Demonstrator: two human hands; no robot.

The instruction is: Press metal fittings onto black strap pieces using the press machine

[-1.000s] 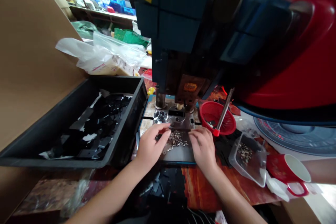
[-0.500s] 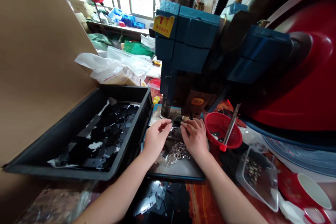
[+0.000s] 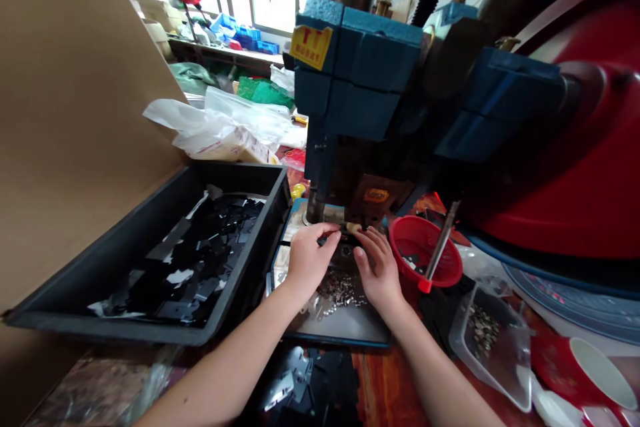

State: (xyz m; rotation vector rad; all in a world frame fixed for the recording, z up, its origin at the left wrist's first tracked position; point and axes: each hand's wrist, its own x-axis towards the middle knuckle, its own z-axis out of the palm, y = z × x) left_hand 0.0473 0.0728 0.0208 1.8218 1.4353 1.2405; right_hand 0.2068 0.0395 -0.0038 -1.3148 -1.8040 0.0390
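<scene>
Under the head of a blue press (image 3: pixel 357 73), both my hands are at the work plate (image 3: pixel 333 327). My left hand (image 3: pixel 313 257) pinches a small dark flat piece (image 3: pixel 329 238) between thumb and fingers; most of the piece is hidden by the fingers. My right hand (image 3: pixel 380 270) is close to the press tool, its thumb apart from its stretched fingers, and I see nothing held in it. The fingertips are near a small pale yellowish part (image 3: pixel 353 227) below the press tool. Small shiny metal pieces (image 3: pixel 343 290) lie heaped on the plate between my wrists.
A black bin (image 3: pixel 235 267) of dark flat pieces stands left, against cardboard (image 3: pixel 85 120). At the right are a red basket (image 3: pixel 425 247) with a metal rod leaning in it, a clear tub (image 3: pixel 493 347) of small parts and a red cup (image 3: pixel 580 370). A big red wheel (image 3: pixel 565 167) overhangs there.
My left hand has moved a little right with the dark piece. My right hand has come away from that piece, and its thumb and fingers have spread apart.
</scene>
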